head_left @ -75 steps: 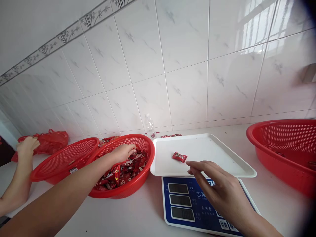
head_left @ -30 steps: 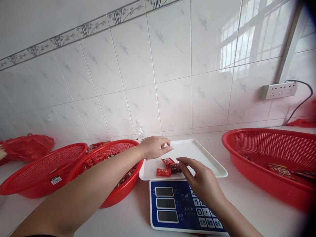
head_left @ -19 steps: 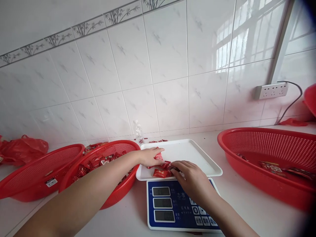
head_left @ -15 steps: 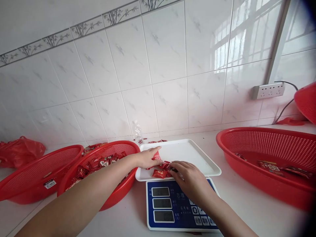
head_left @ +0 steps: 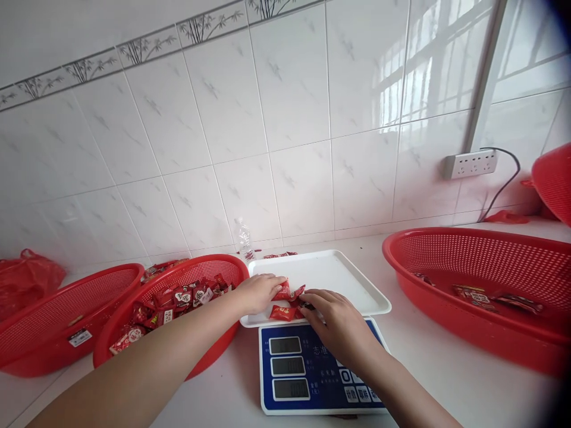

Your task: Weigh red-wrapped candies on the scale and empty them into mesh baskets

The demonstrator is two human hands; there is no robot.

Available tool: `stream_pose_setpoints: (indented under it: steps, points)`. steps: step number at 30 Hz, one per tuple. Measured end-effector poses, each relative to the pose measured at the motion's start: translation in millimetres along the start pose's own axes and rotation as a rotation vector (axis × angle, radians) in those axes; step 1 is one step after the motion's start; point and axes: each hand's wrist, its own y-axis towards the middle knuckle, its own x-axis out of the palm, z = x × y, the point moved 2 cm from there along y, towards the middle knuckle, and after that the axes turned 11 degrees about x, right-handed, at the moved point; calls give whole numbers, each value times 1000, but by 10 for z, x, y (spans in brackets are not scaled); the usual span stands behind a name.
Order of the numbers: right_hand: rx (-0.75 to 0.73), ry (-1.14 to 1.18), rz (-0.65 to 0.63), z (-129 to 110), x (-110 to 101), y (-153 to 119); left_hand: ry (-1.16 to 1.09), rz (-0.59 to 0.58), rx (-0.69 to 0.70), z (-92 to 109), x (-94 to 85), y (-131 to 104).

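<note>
My left hand is over the left part of the white tray, its fingers closed on a small red packet; the thumb is hidden. From the right, my right hand curls its fingers round another small red packet with a dark part, mostly covered by the fingertips. Between the hands a red packet with yellow print lies flat near the tray's front edge. The tray sits on a blue and white digital scale, whose keypad is partly behind my right forearm.
Left of the tray stands a red plastic basket holding many red packets, with another red basket beyond it. A large red basket on the right holds several packets. A clear bottle and a power strip are by the tiled wall.
My left hand has drawn back a little to the left, and its spread thumb and fingers have come together on the packet. My right hand stays at nearly the same spot; the view has shifted slightly.
</note>
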Motion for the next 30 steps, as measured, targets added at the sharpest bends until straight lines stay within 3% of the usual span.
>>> stream_pose_setpoints:
  steps: [3,5,8,10,11,13,15,17,20,25,30]
  points:
    - [-8,-9,4,9,2,8,-2,-51,-11,-15,12,9]
    - [-12,-13,10,15,2,7,-50,-15,5,-36,-24,9]
    - [-10,-11,22,20,-2,-3,-150,225,-15,-156,-161,-38]
    - [-4,-1,32,22,-7,-10,-154,419,-145,-334,-266,-136]
    - [-2,6,36,23,-8,-12,-127,456,-241,-444,-301,-207]
    - [-2,20,42,26,-7,-12,-55,367,-417,-661,-321,-388]
    - [-3,35,47,34,2,-8,-26,155,-507,-824,-288,-600]
    - [-1,48,48,45,16,-5,-47,-50,-520,-900,-236,-806]
    - [8,56,40,58,33,-7,-73,-241,-510,-906,-176,-1005]
    - [17,61,43,54,27,-9,-17,-356,-520,-936,-112,-1029]
    - [22,68,48,55,33,-4,-11,-379,-468,-980,-40,-1009]
